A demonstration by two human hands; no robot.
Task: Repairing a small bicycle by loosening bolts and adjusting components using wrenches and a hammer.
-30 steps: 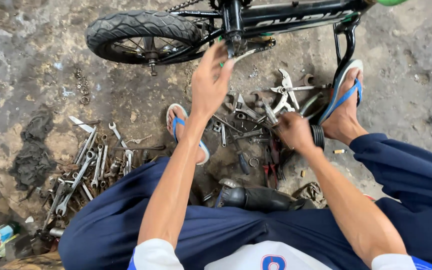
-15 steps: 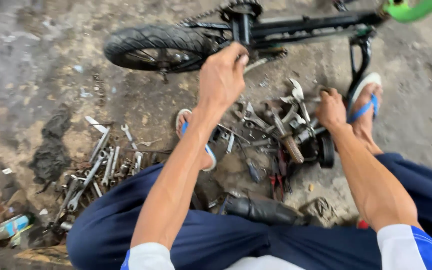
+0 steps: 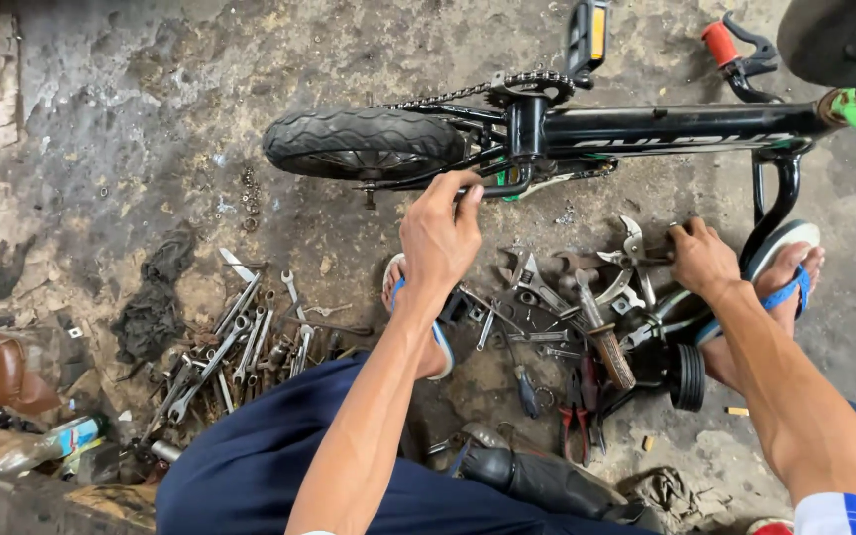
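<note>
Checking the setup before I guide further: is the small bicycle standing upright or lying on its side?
Lying on its side: the bicycle frame runs flat across the ground, rear tyre sideways, pedal pointing up.

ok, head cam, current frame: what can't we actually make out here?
- Left hand: fingertips curl around the bicycle frame; the contact underneath is hidden by the hand.
- Right hand: its fingers dip into the tool pile; which tool they touch cannot be told.
- Front wheel: cut off by the top right edge.
- Bottle: partly cut off by the left edge, too small to read.
- Wrenches: overlapping, no count possible.
</note>
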